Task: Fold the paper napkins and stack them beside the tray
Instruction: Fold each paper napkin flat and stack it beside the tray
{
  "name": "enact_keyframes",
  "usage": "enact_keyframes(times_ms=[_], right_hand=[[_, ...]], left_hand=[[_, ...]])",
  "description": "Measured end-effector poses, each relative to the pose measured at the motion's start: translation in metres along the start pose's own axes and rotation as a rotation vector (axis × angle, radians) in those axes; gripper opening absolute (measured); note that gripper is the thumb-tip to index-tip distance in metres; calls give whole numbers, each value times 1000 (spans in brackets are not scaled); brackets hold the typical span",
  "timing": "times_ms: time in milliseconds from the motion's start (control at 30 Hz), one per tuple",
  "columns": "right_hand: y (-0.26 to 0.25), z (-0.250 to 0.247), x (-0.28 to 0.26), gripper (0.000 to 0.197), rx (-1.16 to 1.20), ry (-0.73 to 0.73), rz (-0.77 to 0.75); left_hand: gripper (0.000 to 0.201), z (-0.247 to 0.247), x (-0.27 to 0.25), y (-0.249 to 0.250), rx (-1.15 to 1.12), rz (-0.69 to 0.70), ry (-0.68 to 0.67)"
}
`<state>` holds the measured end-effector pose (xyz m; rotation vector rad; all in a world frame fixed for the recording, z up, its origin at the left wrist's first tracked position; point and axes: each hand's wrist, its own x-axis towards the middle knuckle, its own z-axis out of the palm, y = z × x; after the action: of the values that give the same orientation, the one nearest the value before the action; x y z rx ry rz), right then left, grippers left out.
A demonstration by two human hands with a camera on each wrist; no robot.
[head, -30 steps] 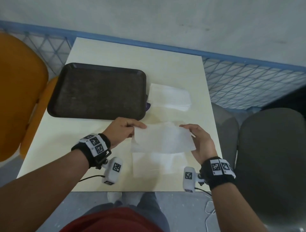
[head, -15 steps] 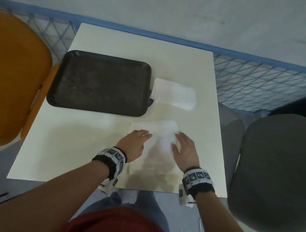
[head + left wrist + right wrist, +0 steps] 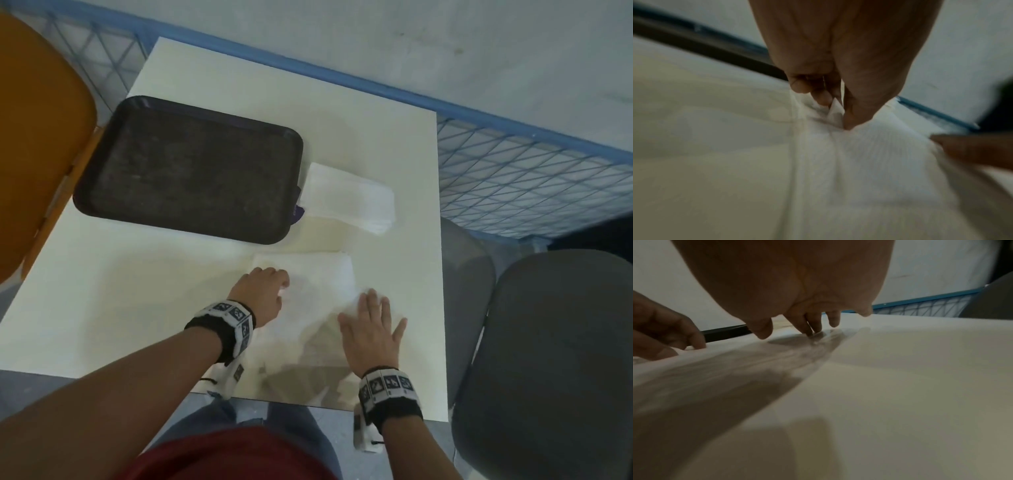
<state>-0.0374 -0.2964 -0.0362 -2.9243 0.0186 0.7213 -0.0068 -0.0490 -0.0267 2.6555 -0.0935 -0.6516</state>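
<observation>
Two hands meet the napkin: left hand pinching it, right hand flat, fingers spread.

Left hand fingers curled, pinching; right hand flat, fingers spread.

One tray; one table; two chairs, one orange, one grey; two hands, left and right; one napkin under them; one stack, its count unclear.
</observation>
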Motion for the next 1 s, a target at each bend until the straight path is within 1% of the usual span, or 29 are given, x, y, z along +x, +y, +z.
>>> enact_keyframes(times_ms=[33, 67, 133, 167, 233, 267, 300, 367, 400, 433, 467, 533, 567, 667, 767, 867, 933, 1000], right_hand=[[2, -3, 2, 73, 4, 22, -20], [2, -6, 4, 73, 23, 64, -61], [-4, -16, 8, 73, 114, 140, -201], [-9, -20, 11, 69, 160, 147, -276], [-18, -31, 16, 48, 210, 94, -386], [-21, -38, 20, 36, 216, 77, -412], [-21, -46, 25, 29, 230, 76, -419], [-17, -68, 39, 27, 307, 71, -378], [-13, -79, 47, 28, 342, 67, -362], [-10, -91, 57, 28, 369, 67, -357], [-7, -102, 68, 27, 389, 69, -358], [-4, -124, 93, 25, 397, 74, -361], [-4, -135, 106, 24, 394, 70, -354], [-10, -168, 142, 23, 401, 49, -309], [-23, -190, 177, 23, 321, 39, -304], [-36, -195, 208, 23, 216, 23, -346], [-44, -193, 227, 22, 144, 45, -376], [-51, -190, 243, 22, 36, 88, -373]], left_hand=[[26, -4, 2, 1, -82, -13, -17], [21, -9, 3, 3, -155, 7, -26], [16, -19, 3, 9, -253, 118, -2], [14, -24, 1, 13, -287, 175, 16], [11, -34, -4, 16, -378, 228, 83], [11, -38, -5, 14, -433, 216, 137], [11, -39, -5, 9, -470, 173, 198], [13, -35, 0, -5, -468, 30, 311], [18, -32, 3, -13, -429, -49, 345], [25, -28, 6, -20, -365, -117, 340], [33, -24, 8, -25, -291, -167, 293], [45, -18, 11, -29, -144, -219, 176], [47, -16, 11, -29, -94, -228, 148], [40, -12, 12, -27, -91, -230, 178], [32, -14, 13, -24, -137, -241, 211], [18, -21, 13, -20, -206, -264, 237], [7, -27, 12, -17, -241, -294, 239], [3, -31, 10, -16, -251, -315, 228]])
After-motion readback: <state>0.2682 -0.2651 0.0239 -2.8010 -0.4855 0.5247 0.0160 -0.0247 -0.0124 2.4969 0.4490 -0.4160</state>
